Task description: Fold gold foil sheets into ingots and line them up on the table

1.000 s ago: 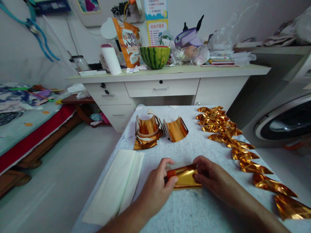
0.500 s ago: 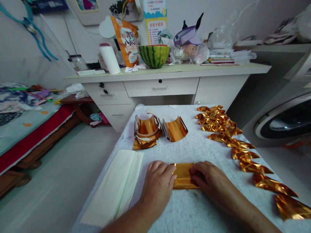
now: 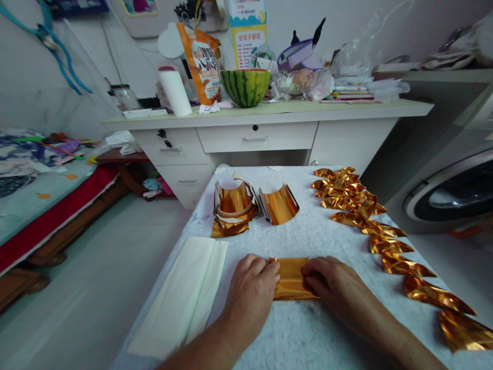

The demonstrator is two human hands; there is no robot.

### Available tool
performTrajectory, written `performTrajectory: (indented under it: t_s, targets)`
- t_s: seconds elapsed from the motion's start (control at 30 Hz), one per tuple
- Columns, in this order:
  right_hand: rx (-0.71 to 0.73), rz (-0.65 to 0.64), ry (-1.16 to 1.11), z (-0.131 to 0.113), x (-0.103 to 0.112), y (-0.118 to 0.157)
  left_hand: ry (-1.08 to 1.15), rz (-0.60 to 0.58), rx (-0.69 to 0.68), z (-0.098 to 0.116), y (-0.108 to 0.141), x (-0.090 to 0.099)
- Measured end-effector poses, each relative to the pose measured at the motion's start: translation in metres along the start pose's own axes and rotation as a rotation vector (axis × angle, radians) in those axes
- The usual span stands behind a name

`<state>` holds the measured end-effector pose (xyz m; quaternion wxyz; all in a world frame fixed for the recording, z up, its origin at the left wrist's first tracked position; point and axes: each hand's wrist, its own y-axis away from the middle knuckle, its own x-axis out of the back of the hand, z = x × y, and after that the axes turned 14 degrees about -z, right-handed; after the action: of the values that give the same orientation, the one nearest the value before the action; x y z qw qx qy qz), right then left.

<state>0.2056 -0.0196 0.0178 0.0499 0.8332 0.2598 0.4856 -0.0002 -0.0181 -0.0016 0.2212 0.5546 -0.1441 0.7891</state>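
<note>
Gold foil (image 3: 291,277): lies flat on the table (image 3: 292,236), between the left hand (image 3: 252,288) and the right hand (image 3: 329,280). It is folded and shiny.
Desk (image 3: 352,144): big and white, at the back by the wall. It has drawers with handles.
Bed (image 3: 77,213): over on the left, well apart from the table. Its side is red and brown.
Table: just in front of the desk, with a pale cloth on it.
Washer (image 3: 462,180): grey, on the right, with 1 round dark door.
Gold row (image 3: 402,264): lots of twisted shiny bits down the right side of the table.
Paper (image 3: 185,293): white and long, lying flat to the left of the left hand.
Bag (image 3: 202,67): orange, standing tilted on the desk.
Melon (image 3: 245,88): green with dark stripes, cut side up, just beside the bag.
Left hand: back up, fingers bent and close together. The tips touch the foil's left end.
Right hand: thumb and fingers bunched at the foil's right end. I cannot tell if they pinch it or just press it.
Big stack (image 3: 234,200): curved gold sheets, behind the paper.
Small stack (image 3: 280,205): curved gold sheets too, just right of the big stack.
</note>
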Motion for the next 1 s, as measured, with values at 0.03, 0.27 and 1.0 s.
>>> performTrajectory:
  t_s: [0.03, 0.27, 1.0]
  targets:
    - [-0.004, -0.003, 0.002, 0.0002, 0.0001, 0.0, 0.003, -0.004, 0.002, 0.0, -0.0004, 0.0001]
    - [-0.025, -0.003, 0.007, -0.0013, 0.0011, -0.0005, -0.003, -0.018, 0.007, 0.0005, 0.0, 0.0005]
    - [0.017, 0.091, 0.152, -0.0071, -0.0054, -0.002, -0.119, 0.018, -0.034, 0.0051, 0.0045, 0.0058]
